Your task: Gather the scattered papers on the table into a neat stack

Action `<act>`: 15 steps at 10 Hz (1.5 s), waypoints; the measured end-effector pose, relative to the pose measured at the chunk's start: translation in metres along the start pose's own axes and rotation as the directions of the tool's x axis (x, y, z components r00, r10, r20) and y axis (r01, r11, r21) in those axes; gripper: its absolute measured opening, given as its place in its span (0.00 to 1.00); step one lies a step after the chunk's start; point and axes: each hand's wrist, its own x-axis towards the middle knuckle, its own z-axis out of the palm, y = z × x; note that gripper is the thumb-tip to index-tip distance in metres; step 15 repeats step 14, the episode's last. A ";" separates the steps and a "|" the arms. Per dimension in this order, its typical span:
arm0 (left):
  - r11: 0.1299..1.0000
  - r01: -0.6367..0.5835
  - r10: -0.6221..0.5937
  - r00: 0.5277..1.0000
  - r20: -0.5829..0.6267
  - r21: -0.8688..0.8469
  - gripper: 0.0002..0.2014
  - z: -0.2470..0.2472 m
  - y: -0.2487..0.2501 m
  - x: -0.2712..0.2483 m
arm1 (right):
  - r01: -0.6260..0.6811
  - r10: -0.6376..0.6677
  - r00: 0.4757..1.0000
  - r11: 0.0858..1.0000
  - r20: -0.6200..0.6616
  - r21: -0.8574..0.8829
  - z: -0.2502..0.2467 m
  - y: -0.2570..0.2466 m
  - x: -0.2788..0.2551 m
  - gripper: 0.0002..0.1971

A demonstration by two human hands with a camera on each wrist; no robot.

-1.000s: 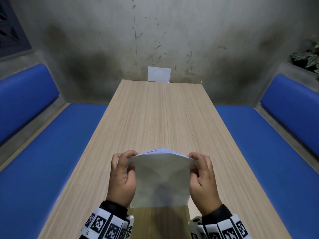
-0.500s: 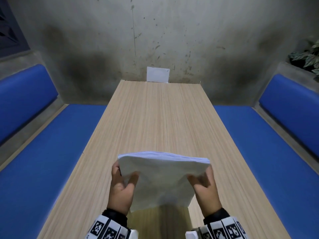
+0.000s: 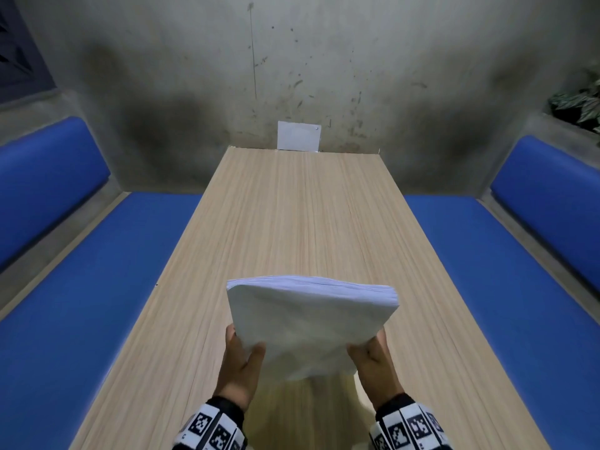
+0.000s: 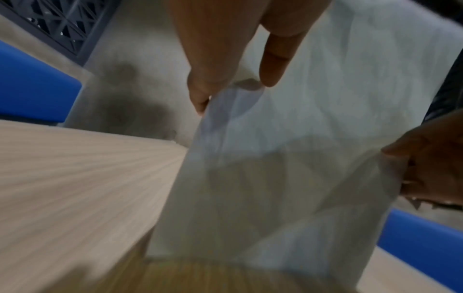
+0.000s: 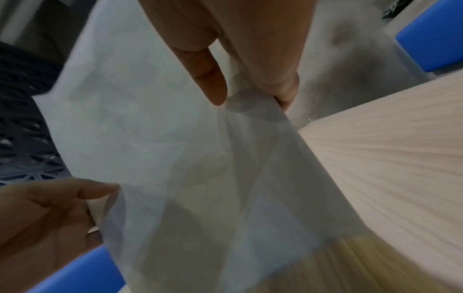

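**Paper stack held on edge over the near worktop**

I hold the thick stack of white paper sheets between both my hands, above the near end of the long light wood-grain worktop. The stack tilts away from me, so its far edge is the highest part; there the sheet ends show as fine layered lines, fairly flush, with the left corner rounded. Whether the lower edge touches the wood or hangs just above it I cannot tell, as the wrist views are blurred.

My left hand grips the lower left side edge: the thumb lies on the face towards me and the fingers are curled behind, pinching the sheets. My right hand mirrors it on the lower right side edge, thumb in front and fingers wrapped behind.

Beyond the stack, bare worktop runs all the way to the stained grey concrete wall. A small white card stands against that wall at the worktop's far edge, well apart from the stack. Blue padded benches flank both long edges of the worktop, and a green leafy plant sits on the ledge at far right.
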 end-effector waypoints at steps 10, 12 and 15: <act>0.581 0.429 -0.590 0.807 -0.005 0.692 0.28 0.008 -0.072 0.010 | -0.528 0.558 0.807 0.538 -0.192 -0.657 -0.009 0.090 -0.008 0.16; 0.540 0.437 -0.612 0.790 -0.020 0.719 0.25 0.018 -0.069 0.009 | -0.560 0.587 0.781 0.510 -0.212 -0.653 -0.004 0.092 -0.006 0.19; 0.549 0.467 -0.610 0.791 -0.050 0.693 0.28 0.017 -0.067 0.009 | -0.560 0.572 0.792 0.541 -0.214 -0.627 -0.003 0.095 -0.006 0.21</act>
